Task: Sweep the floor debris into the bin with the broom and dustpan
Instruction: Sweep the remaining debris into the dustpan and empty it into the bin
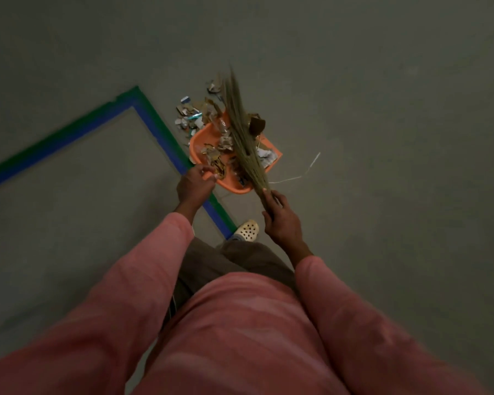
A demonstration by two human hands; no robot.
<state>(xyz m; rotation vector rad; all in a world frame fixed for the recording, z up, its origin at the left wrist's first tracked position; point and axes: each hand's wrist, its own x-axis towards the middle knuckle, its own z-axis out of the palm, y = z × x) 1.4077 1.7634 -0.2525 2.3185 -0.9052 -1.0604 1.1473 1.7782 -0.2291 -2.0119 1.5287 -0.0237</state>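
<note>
An orange dustpan (200, 138) lies on the grey floor, partly filled with paper scraps and dry leaves. My left hand (194, 183) grips its near rim. My right hand (280, 218) holds the bound end of a straw broom (240, 124), whose bristles lie across the pan and reach past its far edge. A pile of debris (191, 112) of torn paper and cardboard sits on the floor just beyond the pan's far left side. A brown curled piece (257, 124) lies at the pan's right edge. No bin is in view.
A rectangle of blue and green tape (154, 124) marks the floor left of the pan, its corner near the debris. A thin white string (305, 169) trails right of the pan. My foot in a cream perforated clog (247, 230) stands below the pan.
</note>
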